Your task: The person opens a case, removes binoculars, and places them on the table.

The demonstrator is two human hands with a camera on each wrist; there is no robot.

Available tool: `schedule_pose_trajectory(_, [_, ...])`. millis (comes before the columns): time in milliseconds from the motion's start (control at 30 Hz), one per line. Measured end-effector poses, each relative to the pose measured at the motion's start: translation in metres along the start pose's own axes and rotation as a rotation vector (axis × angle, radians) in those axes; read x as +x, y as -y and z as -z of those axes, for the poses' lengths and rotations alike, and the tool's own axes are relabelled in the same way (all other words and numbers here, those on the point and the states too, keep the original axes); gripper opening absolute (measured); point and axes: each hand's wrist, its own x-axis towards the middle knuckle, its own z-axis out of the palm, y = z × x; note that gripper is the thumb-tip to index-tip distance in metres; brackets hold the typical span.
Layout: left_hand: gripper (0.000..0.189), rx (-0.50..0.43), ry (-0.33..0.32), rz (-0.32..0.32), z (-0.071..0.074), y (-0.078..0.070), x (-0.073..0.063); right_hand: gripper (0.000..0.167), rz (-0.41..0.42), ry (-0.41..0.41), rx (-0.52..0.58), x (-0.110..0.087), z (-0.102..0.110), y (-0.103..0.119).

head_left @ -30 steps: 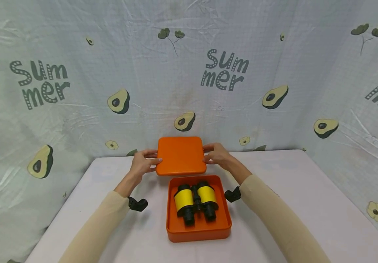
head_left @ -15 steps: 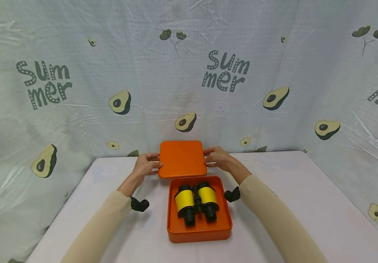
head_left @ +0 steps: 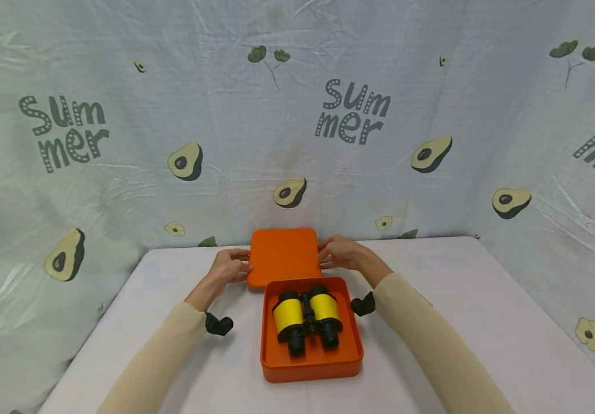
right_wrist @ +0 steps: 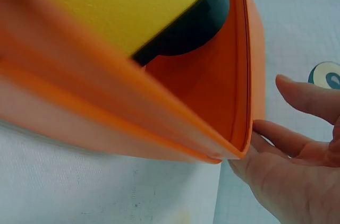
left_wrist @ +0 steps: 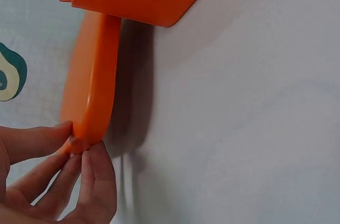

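A square orange lid (head_left: 284, 256) is just behind an orange box (head_left: 311, 371) in the head view; the box's back rim overlaps the lid's near edge. My left hand (head_left: 229, 269) pinches the lid's left edge; the left wrist view shows the thumb and fingertips (left_wrist: 99, 152) around its corner. At the lid's right side, my right hand (head_left: 340, 253) has its fingers against the edge, its thumb (right_wrist: 305, 96) raised off it in the right wrist view. Yellow and black binoculars (head_left: 326, 307) lie inside the lidless box, eyepieces toward me.
The box stands on a white table (head_left: 432, 322) whose back edge meets a hanging cloth (head_left: 359, 172) printed with avocados and lettering. A black device (head_left: 218, 324) sits at the left wrist and another black device (head_left: 363, 305) at the right, close beside the box.
Both hands have lowered the lid toward the table, so its near edge now passes behind the box's back wall. The box and binoculars have stayed in place.
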Motion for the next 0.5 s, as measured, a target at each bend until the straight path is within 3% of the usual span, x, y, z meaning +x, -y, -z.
schedule_pose_trajectory(200, [0.053, 0.026, 0.013, 0.005, 0.0005, 0.0035, -0.0008, 0.065, -0.080, 0.024, 0.021, 0.0034, -0.0031, 0.0016])
schedule_pose_trajectory(500, [0.052, 0.027, 0.005, 0.051, -0.0036, 0.0048, -0.0028, 0.067, -0.108, 0.024, -0.016, 0.0051, -0.0067, 0.0035])
